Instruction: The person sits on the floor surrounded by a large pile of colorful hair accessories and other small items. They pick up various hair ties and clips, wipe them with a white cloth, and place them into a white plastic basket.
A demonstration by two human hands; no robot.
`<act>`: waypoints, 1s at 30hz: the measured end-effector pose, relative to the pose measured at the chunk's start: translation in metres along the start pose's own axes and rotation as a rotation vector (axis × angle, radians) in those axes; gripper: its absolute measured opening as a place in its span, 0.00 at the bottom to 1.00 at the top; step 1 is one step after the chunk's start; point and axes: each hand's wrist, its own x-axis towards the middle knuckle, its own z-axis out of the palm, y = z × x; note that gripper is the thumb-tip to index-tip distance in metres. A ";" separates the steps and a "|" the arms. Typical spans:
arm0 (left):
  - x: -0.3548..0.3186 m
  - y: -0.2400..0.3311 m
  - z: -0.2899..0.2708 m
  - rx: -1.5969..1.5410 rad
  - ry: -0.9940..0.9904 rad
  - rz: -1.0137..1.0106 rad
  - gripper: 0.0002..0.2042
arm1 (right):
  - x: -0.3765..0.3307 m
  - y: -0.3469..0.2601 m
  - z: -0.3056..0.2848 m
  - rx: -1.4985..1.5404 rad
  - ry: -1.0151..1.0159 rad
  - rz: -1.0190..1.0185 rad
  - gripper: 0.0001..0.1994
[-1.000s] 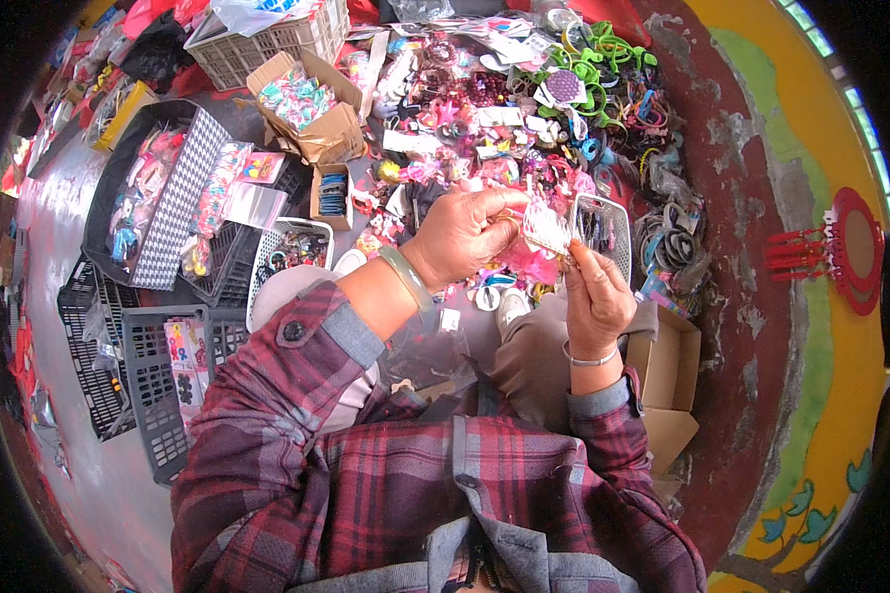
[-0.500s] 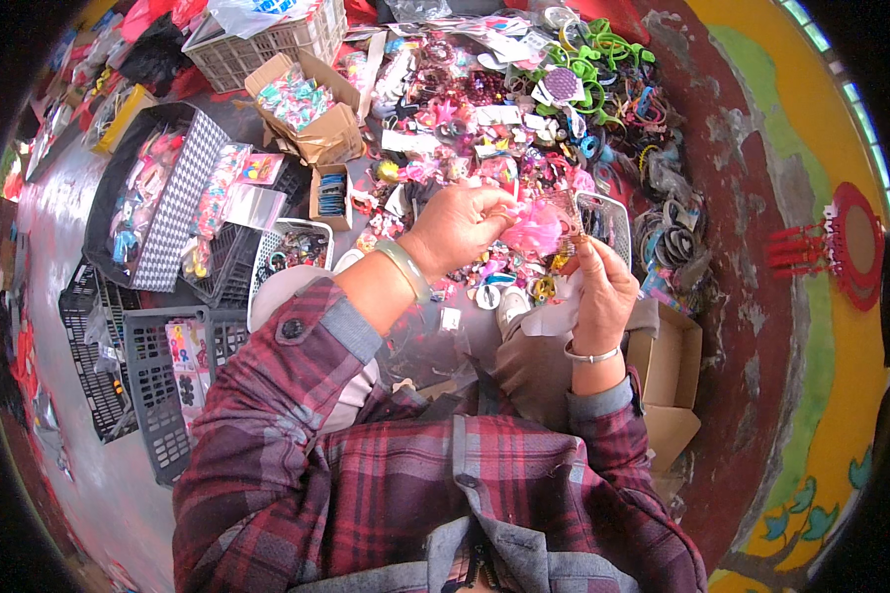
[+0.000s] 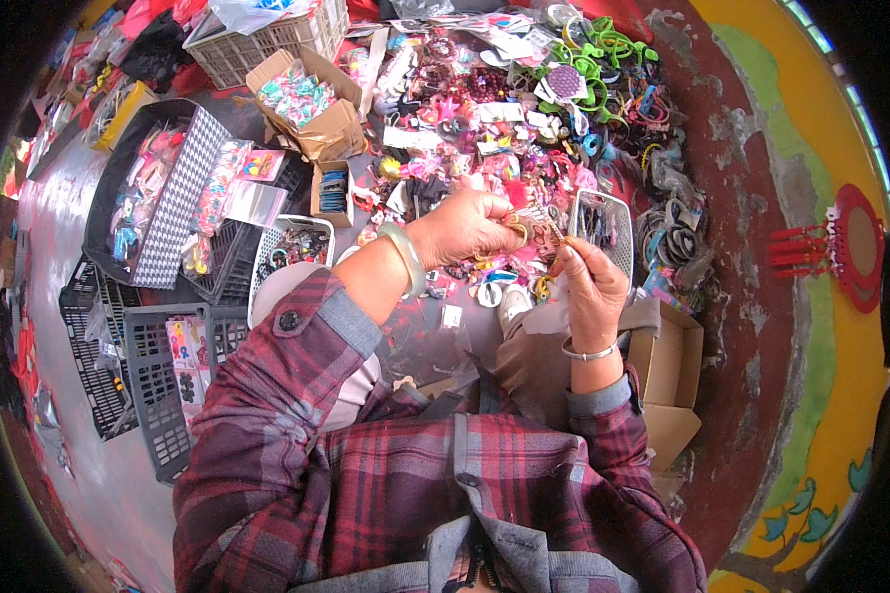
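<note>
My left hand [image 3: 470, 225], with a pale green bangle on its wrist, pinches one end of a small gold-toned hair clip [image 3: 536, 225]. My right hand [image 3: 591, 287], wearing a thin silver bracelet, pinches the clip's other end. Both hands meet above a heap of colourful hair accessories [image 3: 485, 138] spread on the floor. A small white plastic basket [image 3: 603, 222] sits just beyond my right hand, with dark items inside. My sleeves are red and purple plaid.
A brown cardboard box [image 3: 311, 104] of wrapped pieces and a white crate [image 3: 267, 35] stand at the back left. Black and grey plastic trays [image 3: 153, 376] lie to my left. An open cardboard box [image 3: 667, 366] rests by my right elbow. A painted wall [image 3: 811, 296] runs along the right.
The pink item my hands held a second ago is gone from them. My hands have drawn closer together and lower, now pinching the small gold-toned clip.
</note>
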 end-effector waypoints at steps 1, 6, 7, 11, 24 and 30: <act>0.000 0.000 -0.001 0.002 -0.009 -0.020 0.06 | 0.000 -0.001 0.000 0.057 0.017 0.037 0.06; -0.001 0.004 -0.001 0.070 -0.005 -0.038 0.06 | -0.001 -0.004 0.001 0.210 0.090 0.211 0.07; 0.000 0.002 -0.001 0.080 -0.003 -0.026 0.06 | -0.001 -0.004 0.001 0.231 0.108 0.243 0.07; -0.004 0.010 -0.002 0.038 -0.054 -0.114 0.06 | 0.001 -0.005 0.001 0.254 0.152 0.316 0.08; -0.008 0.017 -0.009 0.341 -0.113 0.104 0.05 | 0.000 -0.003 -0.003 0.344 0.132 0.340 0.06; -0.008 0.001 -0.008 0.188 -0.086 0.266 0.05 | 0.011 -0.014 -0.020 0.039 -0.310 0.383 0.06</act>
